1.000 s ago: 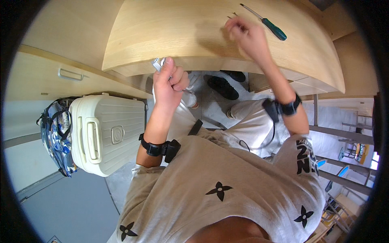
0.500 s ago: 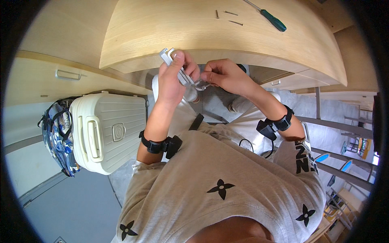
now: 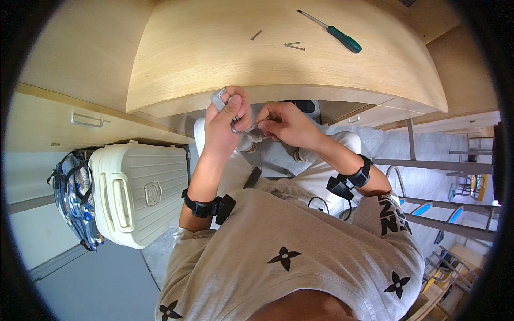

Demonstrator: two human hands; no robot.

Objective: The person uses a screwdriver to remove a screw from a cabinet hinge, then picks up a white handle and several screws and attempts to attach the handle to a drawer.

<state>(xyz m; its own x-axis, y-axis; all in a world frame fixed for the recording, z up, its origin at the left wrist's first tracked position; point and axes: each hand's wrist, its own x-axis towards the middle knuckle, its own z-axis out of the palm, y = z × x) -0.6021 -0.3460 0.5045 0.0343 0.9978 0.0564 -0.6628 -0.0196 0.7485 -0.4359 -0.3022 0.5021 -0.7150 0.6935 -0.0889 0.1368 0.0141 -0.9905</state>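
My left hand [image 3: 224, 131], in front of the desk's edge, is wrapped round a slim silver-grey piece [image 3: 218, 99]. Its blunt top end sticks up beside my thumb, and my fingers cover most of the rest. Close by on the right, my right hand [image 3: 289, 126] is closed with thumb and forefinger pinched on a thin, shiny strip-like piece. A pale curved part [image 3: 256, 138] shows below, between the two hands. Whether it joins the silver-grey piece I cannot tell. Both hands hang over the gap between my knees.
On the wooden desk [image 3: 203, 59] lie a loose screw [image 3: 256, 35], two more screws [image 3: 295, 47] touching or nearly so, and a green-handled screwdriver [image 3: 345, 40]. A white suitcase [image 3: 142, 192] and a patterned bag [image 3: 75, 198] stand at left. Metal rails [image 3: 433, 162] run at right.
The silver-grey piece has turned within my left hand and more of it is covered. The view has shifted, so the desk sits lower in it. The screws lie differently to each other.
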